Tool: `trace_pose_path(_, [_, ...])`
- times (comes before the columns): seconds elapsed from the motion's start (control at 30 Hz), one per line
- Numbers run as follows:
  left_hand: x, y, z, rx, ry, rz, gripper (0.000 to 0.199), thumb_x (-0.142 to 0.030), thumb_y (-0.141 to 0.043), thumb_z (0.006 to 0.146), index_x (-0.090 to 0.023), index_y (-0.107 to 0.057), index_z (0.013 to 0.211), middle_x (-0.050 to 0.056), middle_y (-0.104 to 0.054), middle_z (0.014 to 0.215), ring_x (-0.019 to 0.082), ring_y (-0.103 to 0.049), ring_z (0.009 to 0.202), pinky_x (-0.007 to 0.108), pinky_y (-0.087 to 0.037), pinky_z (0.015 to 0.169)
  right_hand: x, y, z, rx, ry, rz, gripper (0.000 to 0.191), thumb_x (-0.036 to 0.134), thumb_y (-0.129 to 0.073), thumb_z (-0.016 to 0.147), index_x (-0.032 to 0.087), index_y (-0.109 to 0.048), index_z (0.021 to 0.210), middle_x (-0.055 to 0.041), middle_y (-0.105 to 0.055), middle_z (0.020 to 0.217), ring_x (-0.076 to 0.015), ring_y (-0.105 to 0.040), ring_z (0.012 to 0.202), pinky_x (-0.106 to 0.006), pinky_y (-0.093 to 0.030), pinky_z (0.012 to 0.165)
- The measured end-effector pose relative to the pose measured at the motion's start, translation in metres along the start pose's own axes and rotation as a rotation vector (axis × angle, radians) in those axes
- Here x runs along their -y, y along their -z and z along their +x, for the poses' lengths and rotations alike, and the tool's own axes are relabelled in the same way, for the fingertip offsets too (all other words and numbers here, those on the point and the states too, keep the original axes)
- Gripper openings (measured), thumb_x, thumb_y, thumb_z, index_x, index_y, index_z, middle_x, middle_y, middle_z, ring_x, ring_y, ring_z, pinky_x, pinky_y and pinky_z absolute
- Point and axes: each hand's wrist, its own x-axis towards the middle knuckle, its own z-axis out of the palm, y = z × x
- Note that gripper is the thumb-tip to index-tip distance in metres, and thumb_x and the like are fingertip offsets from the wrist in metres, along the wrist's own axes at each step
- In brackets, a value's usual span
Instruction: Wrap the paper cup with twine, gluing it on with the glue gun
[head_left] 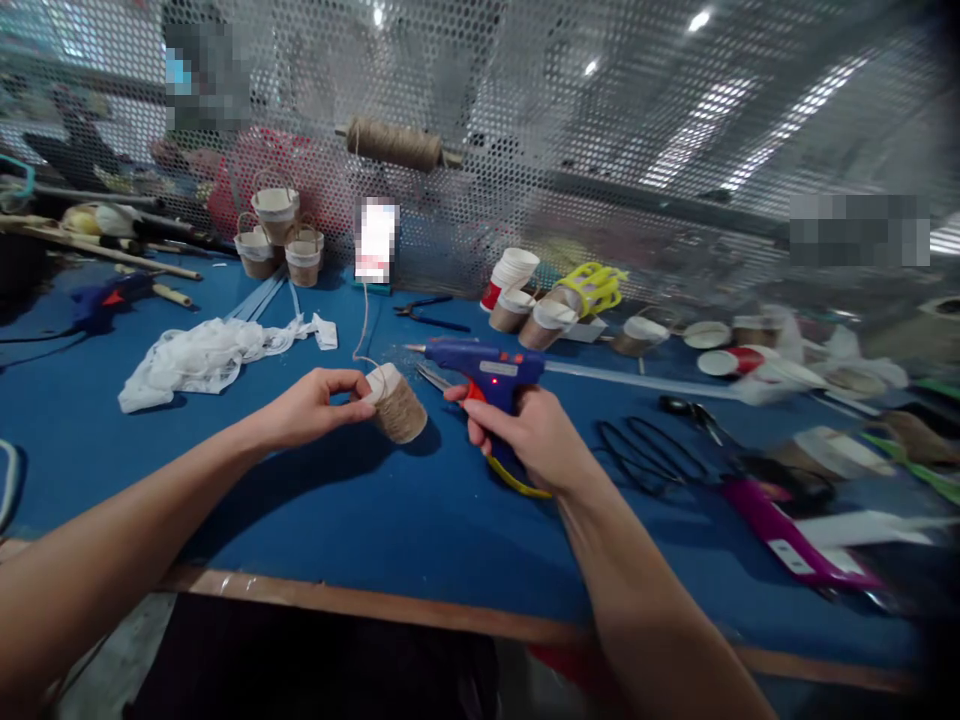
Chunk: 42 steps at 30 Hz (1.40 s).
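Left hand [319,408] comes in from 8 o'clock, thumb and fingertips pinching the pale end of the twine-wrapped cup [401,408], which lies tilted just left of view center on the blue table [300,540]. Right hand [525,430] reaches up from 5 o'clock, fingers closed round the handle of the blue glue gun [480,365], index finger by the orange trigger, nozzle at 9 o'clock, near the cup; twine [365,320] runs from the cup toward 12 o'clock.

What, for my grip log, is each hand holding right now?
Left hand: closed, pinching the twine-wrapped cup.
Right hand: closed around the blue glue gun.
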Motion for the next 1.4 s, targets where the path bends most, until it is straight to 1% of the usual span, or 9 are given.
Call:
trace_pose_path(0.1, [0.003,0.000,0.001,0.013,0.025,0.000,0.018,-0.029,-0.051,0.077,-0.013,-0.050,0.068,-0.001,-0.048,0.069,0.012,-0.044,0.067,0.024,-0.033,0.065,0.002,-0.008,-0.009,-0.032,0.021,-0.139,0.024,0.035,-0.055,0.077,0.012,-0.063,0.080,0.0029,-0.050,0.046,-0.0104,-0.048,0.042,-0.023,-0.043,0.041])
trace_pose_path(0.2, [0.005,0.001,0.001,0.012,0.046,-0.024,0.018,-0.029,-0.051,0.077,-0.013,-0.049,0.069,-0.002,-0.047,0.068,0.011,-0.043,0.066,0.025,-0.033,0.065,-0.001,-0.010,-0.013,-0.091,0.184,-0.379,0.020,0.033,-0.055,0.077,0.016,-0.064,0.073,0.0014,-0.052,0.046,-0.0131,-0.050,0.043,-0.027,-0.044,0.045])
trace_pose_path(0.3, [0.005,0.000,0.002,0.003,0.065,-0.034,0.017,-0.027,-0.051,0.077,-0.013,-0.048,0.067,-0.002,-0.045,0.067,0.011,-0.040,0.064,0.024,-0.031,0.063,-0.012,-0.006,-0.014,-0.100,0.401,-0.602,0.016,0.029,-0.056,0.075,0.021,-0.068,0.079,-0.0022,-0.059,0.055,-0.0179,-0.055,0.053,-0.032,-0.045,0.054])
trace_pose_path(0.47, [0.004,-0.002,0.002,-0.016,0.084,-0.063,0.017,-0.028,-0.051,0.076,-0.013,-0.048,0.067,-0.003,-0.045,0.066,0.010,-0.039,0.062,0.023,-0.030,0.060,-0.027,0.001,-0.016,-0.044,0.643,-0.914,0.031,0.017,-0.043,0.079,0.025,-0.069,0.094,-0.0036,-0.059,0.053,-0.0199,-0.056,0.056,-0.033,-0.044,0.056])
trace_pose_path(0.57, [0.006,-0.003,0.002,-0.027,0.088,-0.071,0.018,-0.028,-0.052,0.077,-0.013,-0.049,0.068,-0.002,-0.046,0.066,0.010,-0.040,0.062,0.023,-0.031,0.060,-0.028,0.000,-0.018,-0.039,0.661,-0.921,0.036,0.014,-0.039,0.079,0.024,-0.068,0.096,-0.0052,-0.060,0.055,-0.0213,-0.057,0.058,-0.036,-0.044,0.058])
trace_pose_path(0.83, [0.006,-0.004,0.002,-0.042,0.086,-0.072,0.017,-0.027,-0.053,0.077,-0.013,-0.050,0.068,-0.003,-0.047,0.064,0.009,-0.042,0.061,0.023,-0.034,0.059,-0.018,-0.010,-0.020,-0.042,0.605,-0.854,0.026,0.025,-0.043,0.082,0.023,-0.069,0.087,-0.0084,-0.064,0.072,-0.0240,-0.059,0.072,-0.040,-0.045,0.066])
trace_pose_path(1.07, [0.004,-0.005,0.002,-0.054,0.082,-0.082,0.019,-0.028,-0.053,0.076,-0.013,-0.050,0.066,-0.003,-0.045,0.063,0.009,-0.040,0.060,0.022,-0.032,0.057,-0.010,-0.009,-0.020,-0.043,0.624,-0.914,0.031,0.024,-0.039,0.084,0.022,-0.069,0.082,-0.0079,-0.061,0.061,-0.0227,-0.057,0.064,-0.038,-0.045,0.062])
trace_pose_path(1.23, [0.004,-0.006,0.002,-0.061,0.097,-0.084,0.019,-0.029,-0.054,0.075,-0.013,-0.050,0.066,-0.003,-0.045,0.062,0.009,-0.040,0.059,0.022,-0.031,0.056,-0.005,-0.012,-0.019,-0.053,0.549,-0.834,0.024,0.030,-0.044,0.082,0.022,-0.067,0.082,-0.0080,-0.062,0.070,-0.0219,-0.057,0.065,-0.035,-0.045,0.060])
trace_pose_path(1.4, [0.005,-0.005,0.002,-0.049,0.082,-0.055,0.017,-0.028,-0.053,0.077,-0.013,-0.051,0.069,-0.002,-0.048,0.067,0.010,-0.042,0.063,0.023,-0.033,0.060,-0.012,-0.008,-0.020,-0.043,0.644,-0.926,0.032,0.022,-0.038,0.084,0.022,-0.069,0.084,-0.0074,-0.059,0.060,-0.0221,-0.057,0.061,-0.038,-0.044,0.061])
